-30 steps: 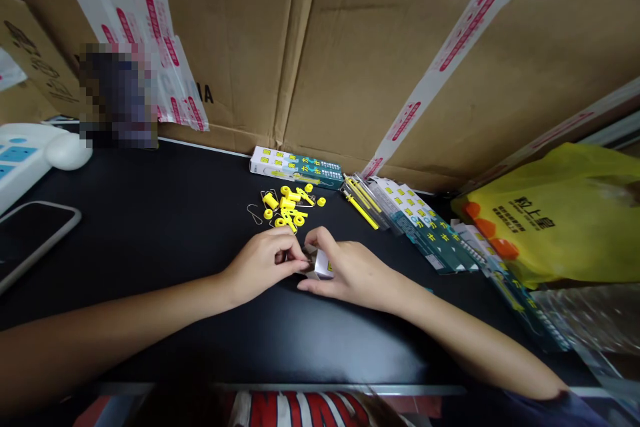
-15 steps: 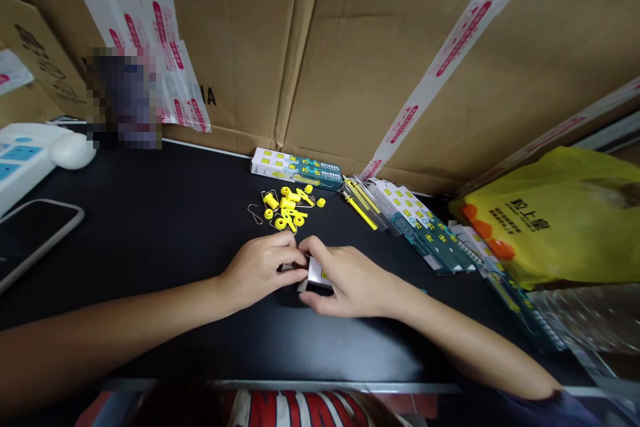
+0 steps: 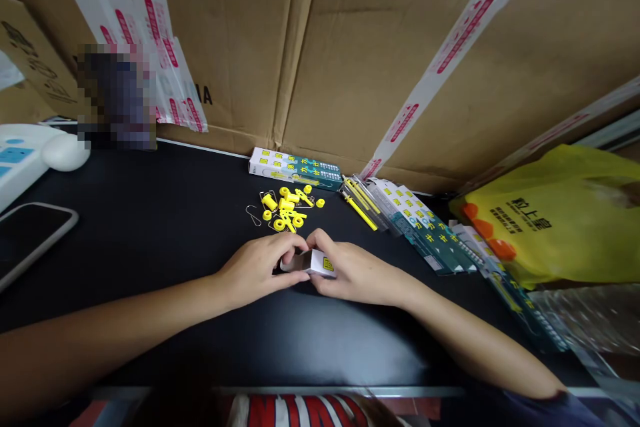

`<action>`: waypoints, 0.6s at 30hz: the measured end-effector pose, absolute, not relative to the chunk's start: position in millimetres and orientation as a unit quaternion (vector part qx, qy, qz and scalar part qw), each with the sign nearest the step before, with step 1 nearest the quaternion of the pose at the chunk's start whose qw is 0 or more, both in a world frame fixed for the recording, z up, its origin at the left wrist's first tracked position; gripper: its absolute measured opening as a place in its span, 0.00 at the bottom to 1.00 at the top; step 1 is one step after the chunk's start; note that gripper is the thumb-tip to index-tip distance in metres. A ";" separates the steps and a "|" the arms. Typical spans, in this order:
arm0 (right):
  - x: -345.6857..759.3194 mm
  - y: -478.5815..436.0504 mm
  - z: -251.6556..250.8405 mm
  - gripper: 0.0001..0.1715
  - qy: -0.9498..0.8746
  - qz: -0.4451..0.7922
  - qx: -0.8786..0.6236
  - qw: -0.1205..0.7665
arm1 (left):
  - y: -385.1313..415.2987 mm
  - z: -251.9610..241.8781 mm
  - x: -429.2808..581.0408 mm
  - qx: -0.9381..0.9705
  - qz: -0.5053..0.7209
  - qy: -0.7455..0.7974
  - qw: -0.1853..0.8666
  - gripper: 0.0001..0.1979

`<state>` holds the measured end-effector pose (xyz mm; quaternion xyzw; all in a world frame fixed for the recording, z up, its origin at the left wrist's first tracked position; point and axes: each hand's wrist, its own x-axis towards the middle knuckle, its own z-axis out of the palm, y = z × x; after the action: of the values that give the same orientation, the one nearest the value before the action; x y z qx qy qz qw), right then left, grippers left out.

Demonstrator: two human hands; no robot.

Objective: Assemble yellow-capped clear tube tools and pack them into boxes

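Between my hands, over the near part of the dark table, is a small white cardboard box [image 3: 321,263] with a yellow printed square. My right hand [image 3: 363,272] wraps round it from the right, hiding most of its length. At the box's left end, my left hand [image 3: 263,263] has its thumb and fingers closed about the end flap [image 3: 296,261]. Just beyond my fingers lies a loose pile of yellow plastic parts [image 3: 287,203], with thin wire hooks [image 3: 254,215] and small springs among them.
A closed printed box [image 3: 295,168] stands behind the pile. To the right are clear tubes with yellow rods [image 3: 360,203], flat printed boxes [image 3: 425,223] and a yellow bag [image 3: 545,213]. A phone [image 3: 35,240] and white power strip [image 3: 25,157] are at left. Cardboard [image 3: 240,47] walls the back.
The small box has tilted in my hands, so its printed face and end flap show more. My left fingers have closed in on its end, and my right thumb has moved up.
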<state>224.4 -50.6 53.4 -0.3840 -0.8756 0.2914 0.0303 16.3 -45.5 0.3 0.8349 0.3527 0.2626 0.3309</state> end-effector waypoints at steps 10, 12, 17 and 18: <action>220.8 -53.2 43.0 0.06 -0.918 0.203 -0.338 0.033 | -44.4 -1.9 16.0 0.836 0.256 0.407 0.265 0.11; 220.4 -53.1 42.4 0.06 -0.921 0.192 -0.338 0.037 | -45.2 -2.3 16.6 0.822 0.250 0.411 0.306 0.12; 220.1 -52.8 43.5 0.05 -0.908 0.201 -0.364 0.051 | -47.8 -4.3 19.8 0.750 0.317 0.360 0.455 0.10; 219.9 -53.1 43.8 0.06 -0.903 0.203 -0.376 0.054 | -48.4 -4.7 20.5 0.737 0.330 0.355 0.472 0.09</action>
<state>219.9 -53.1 43.8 -0.3760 -0.9026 0.2027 0.0541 20.5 -48.4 -4.7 0.7367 0.3547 0.3303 0.4716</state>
